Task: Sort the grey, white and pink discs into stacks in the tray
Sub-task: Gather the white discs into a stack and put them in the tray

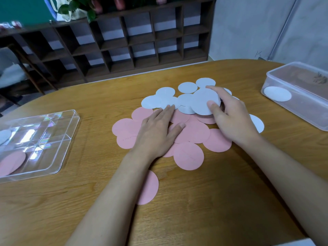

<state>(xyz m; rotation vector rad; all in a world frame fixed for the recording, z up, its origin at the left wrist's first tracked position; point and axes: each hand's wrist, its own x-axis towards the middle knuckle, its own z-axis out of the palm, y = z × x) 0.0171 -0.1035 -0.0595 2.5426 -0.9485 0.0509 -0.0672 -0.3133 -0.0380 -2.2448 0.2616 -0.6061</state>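
Several pink discs [188, 155] lie overlapping in the middle of the wooden table, with several white discs [187, 87] spread just behind them. My right hand [230, 119] grips a white disc [202, 102], thumb on its near edge and fingers over its far edge, tilted above the pile. My left hand [158, 132] rests flat with straight fingers on the pink discs, its fingertips touching a white disc [152, 102]. A clear divided tray [58, 139] at the left holds a pink disc [11, 163] and a white disc [3, 135].
A clear plastic box [301, 110] at the right edge holds one white disc [277, 93]. A single pink disc [148, 188] lies partly under my left forearm. A dark wooden cubby shelf [134, 43] stands beyond the table's far edge.
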